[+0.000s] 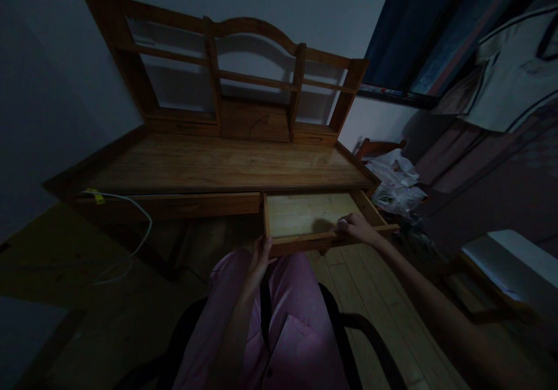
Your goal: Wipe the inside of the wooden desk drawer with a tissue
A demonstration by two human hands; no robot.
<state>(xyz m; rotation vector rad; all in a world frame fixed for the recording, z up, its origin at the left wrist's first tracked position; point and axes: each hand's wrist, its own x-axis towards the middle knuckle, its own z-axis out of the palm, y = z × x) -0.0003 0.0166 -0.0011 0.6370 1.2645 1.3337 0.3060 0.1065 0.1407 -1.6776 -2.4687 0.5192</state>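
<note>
Above the pink trousers (288, 308), both hands meet the front board of the open drawer (305, 213). The left hand (261, 250) is at its left end, fingers closed round the corner. The right hand (356, 227) is near its right end, fingers together and hooked over the top edge. The front board's long axis runs left to right between them. The drawer juts toward the person from the right half of the desk (218, 163), and a shelf unit (253, 82) rises behind.

We log a wooden desk (226, 163) just beyond both hands. Its drawer (305, 213) is pulled out, the front rail gripped by the left hand (261, 251) and the right hand (355, 227). A white cable (131, 204) hangs off the desk's front edge, well left of the left hand.
</note>
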